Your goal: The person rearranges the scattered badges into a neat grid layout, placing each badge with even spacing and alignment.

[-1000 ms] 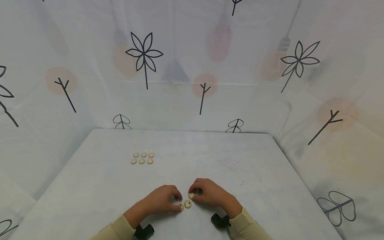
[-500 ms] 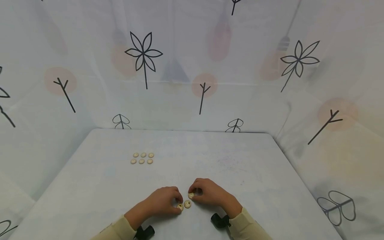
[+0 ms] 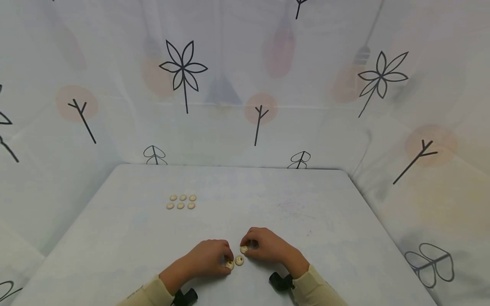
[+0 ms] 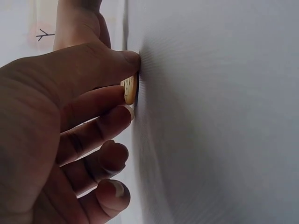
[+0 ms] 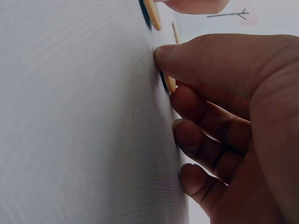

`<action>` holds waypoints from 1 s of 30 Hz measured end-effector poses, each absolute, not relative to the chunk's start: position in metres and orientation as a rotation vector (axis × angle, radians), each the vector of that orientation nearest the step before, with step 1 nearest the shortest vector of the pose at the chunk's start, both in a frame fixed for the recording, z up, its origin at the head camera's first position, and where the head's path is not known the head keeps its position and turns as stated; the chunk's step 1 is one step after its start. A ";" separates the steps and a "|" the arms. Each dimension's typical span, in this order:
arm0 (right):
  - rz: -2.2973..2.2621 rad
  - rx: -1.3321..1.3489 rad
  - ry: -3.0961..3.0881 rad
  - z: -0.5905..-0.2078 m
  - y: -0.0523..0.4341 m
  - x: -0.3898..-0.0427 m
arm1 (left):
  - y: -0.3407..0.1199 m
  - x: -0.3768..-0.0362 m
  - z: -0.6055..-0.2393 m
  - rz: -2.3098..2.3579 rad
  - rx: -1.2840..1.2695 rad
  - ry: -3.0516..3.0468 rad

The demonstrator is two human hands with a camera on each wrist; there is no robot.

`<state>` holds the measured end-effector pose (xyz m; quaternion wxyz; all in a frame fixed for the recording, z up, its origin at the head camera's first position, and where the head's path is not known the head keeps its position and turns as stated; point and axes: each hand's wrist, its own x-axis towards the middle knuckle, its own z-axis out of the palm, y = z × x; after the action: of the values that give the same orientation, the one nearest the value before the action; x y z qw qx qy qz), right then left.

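Three small round cream discs with dark markings lie close together on the white tabletop in the head view. Thumb and index finger of my left hand pinch the left disc, whose edge shows as a thin disc in the left wrist view. My right hand pinches the farther disc at its sides, low against the surface. Between the two hands sits the third disc, untouched by fingers. In the right wrist view the disc is partly hidden behind my right thumb.
Farther back and to the left, several similar discs lie in two neat rows of three. The white table ends at a patterned curtain behind and at the sides. Dark wrist cameras sit under both wrists.
My left index finger has come down to the left disc, joining the thumb there, and the left hand has shifted slightly nearer the body. My right hand has stayed in place on its disc.
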<state>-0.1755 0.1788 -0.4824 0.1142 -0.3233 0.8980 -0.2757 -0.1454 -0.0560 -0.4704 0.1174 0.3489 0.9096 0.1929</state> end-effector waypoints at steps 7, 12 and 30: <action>-0.805 -0.938 2.633 -0.482 0.179 -0.176 | -0.054 -0.143 -0.469 0.539 1.038 2.667; -0.805 -0.938 2.631 -0.482 0.179 -0.176 | -0.054 -0.143 -0.470 0.510 1.058 2.679; -0.800 -0.974 2.647 -0.481 0.179 -0.175 | -0.059 -0.140 -0.464 0.532 1.088 2.713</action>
<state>-0.1748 0.1785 -0.4806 0.1048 -0.3305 0.8979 -0.2714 -0.1397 -0.0589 -0.4636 0.0850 0.3649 0.9098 0.1785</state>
